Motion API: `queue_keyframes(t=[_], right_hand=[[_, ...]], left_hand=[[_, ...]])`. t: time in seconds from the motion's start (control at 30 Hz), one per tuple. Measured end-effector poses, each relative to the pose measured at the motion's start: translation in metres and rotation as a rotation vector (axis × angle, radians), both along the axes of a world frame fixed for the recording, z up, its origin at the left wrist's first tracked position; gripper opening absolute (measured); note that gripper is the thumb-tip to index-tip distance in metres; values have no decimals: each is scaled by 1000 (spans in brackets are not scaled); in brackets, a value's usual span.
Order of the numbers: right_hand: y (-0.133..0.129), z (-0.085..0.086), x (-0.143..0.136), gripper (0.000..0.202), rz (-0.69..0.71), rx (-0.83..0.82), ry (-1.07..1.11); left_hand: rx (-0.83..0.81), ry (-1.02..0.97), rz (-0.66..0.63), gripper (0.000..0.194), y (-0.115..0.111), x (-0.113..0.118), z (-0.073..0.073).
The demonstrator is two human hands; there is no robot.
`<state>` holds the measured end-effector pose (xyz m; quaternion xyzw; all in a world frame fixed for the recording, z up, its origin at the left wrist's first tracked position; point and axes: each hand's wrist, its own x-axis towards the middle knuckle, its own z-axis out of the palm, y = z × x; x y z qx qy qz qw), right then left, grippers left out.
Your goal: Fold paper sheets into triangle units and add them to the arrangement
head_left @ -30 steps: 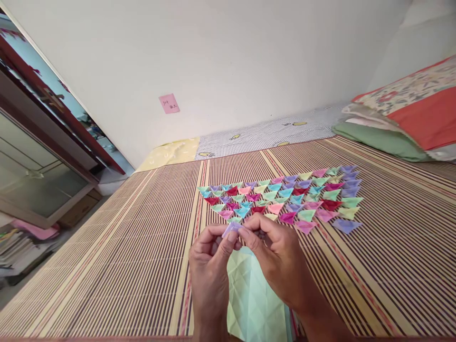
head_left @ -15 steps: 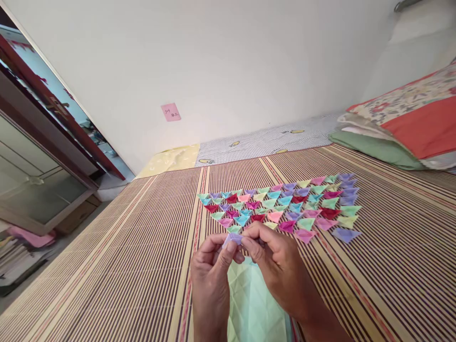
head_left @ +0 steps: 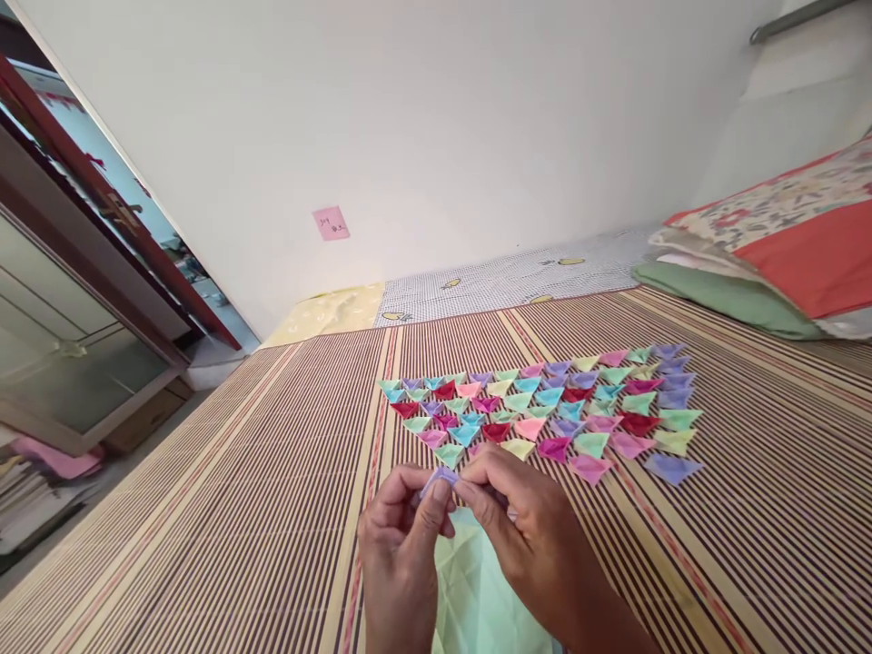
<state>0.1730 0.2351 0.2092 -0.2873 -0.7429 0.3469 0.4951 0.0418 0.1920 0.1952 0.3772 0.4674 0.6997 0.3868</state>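
A small piece of folded purple paper (head_left: 444,476) is pinched between my two hands. My left hand (head_left: 407,536) grips its left side, the thumb pressed on the front. At its right edge, my right hand (head_left: 521,522) closes thumb and forefinger on it; the other fingers are partly hidden. Under my hands lies a creased pale green paper sheet (head_left: 470,590). Just beyond them, several rows of small folded paper boats (head_left: 538,400) in purple, pink, red, yellow, green and blue lie on the striped mat (head_left: 238,509).
Folded bedding (head_left: 804,245) in red, floral and green is stacked at the right. Patterned cloth (head_left: 497,277) runs along the wall behind the mat. A pink note (head_left: 331,223) is stuck on the wall. An open doorway and a glazed cabinet (head_left: 68,336) are at the left.
My view has tilted slightly, so the scene sits a little lower. Both hands still hold the purple paper, which is now turned more steeply between the fingers.
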Motion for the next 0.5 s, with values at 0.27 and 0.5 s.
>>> queue_keyframes(t=[0.27,0.5], right_hand=[[-2,11,5,25,70,-110,53],[-1,6,5,26,45,-64,48]], left_hand=[[27,-117,-66,23,-2,0,6],[30,-71,-25,24,-5,3,2]])
